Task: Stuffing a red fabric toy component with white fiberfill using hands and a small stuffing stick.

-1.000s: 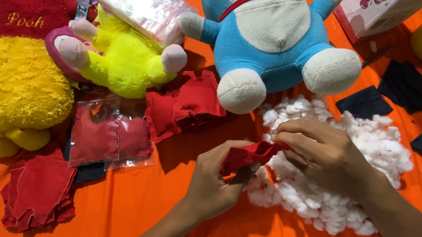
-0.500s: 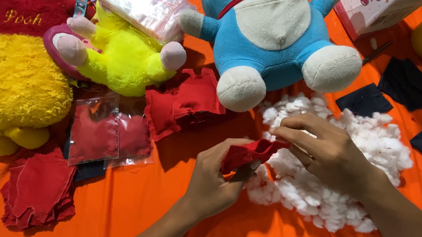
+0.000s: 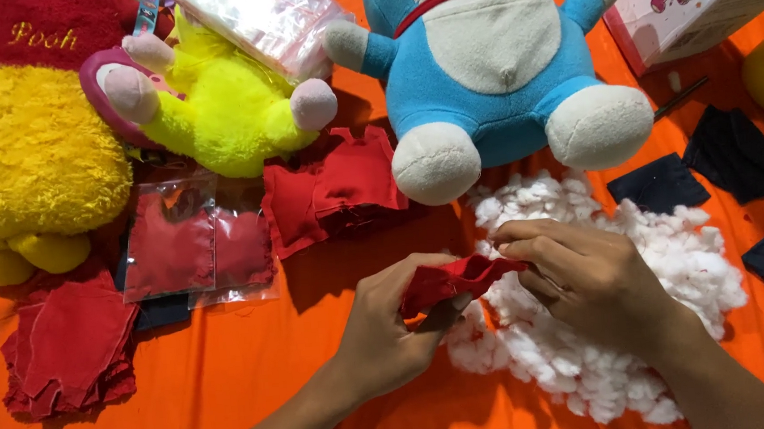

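While your left hand [image 3: 395, 330] pinches the small red fabric piece [image 3: 454, 279] from below, thumb and fingers closed around its near end, your right hand [image 3: 583, 276] closes on the far end, fingertips curled in at the fabric's edge. The piece sits between both hands, just above the orange tabletop [image 3: 234, 404] and over the near-left edge of the white stuffing pile [image 3: 607, 351].

Judgement on the step: this looks like filling or working open the red piece. Hold the opening with the left thumb so it does not collapse; feed small tufts rather than clumps; keep the piece over the pile so loose fibre drops back onto it.

Hard to read: the right fingertips hide whether any stuffing is between them, and the opening of the red piece, if there is one, is not visible. The right forearm covers part of the pile.

Farther out: a stack of red fabric cut-outs [image 3: 69, 353] at left, clear bags holding red pieces [image 3: 196, 245], a red sewn bundle [image 3: 336, 191], dark blue fabric pieces [image 3: 737, 172] at right. Beyond: a yellow-green plush [image 3: 222, 109], a blue and white plush [image 3: 497, 72], head cut off by the frame; a yellow and red plush [image 3: 28, 150], partly cropped; a box [image 3: 690, 0], cropped.
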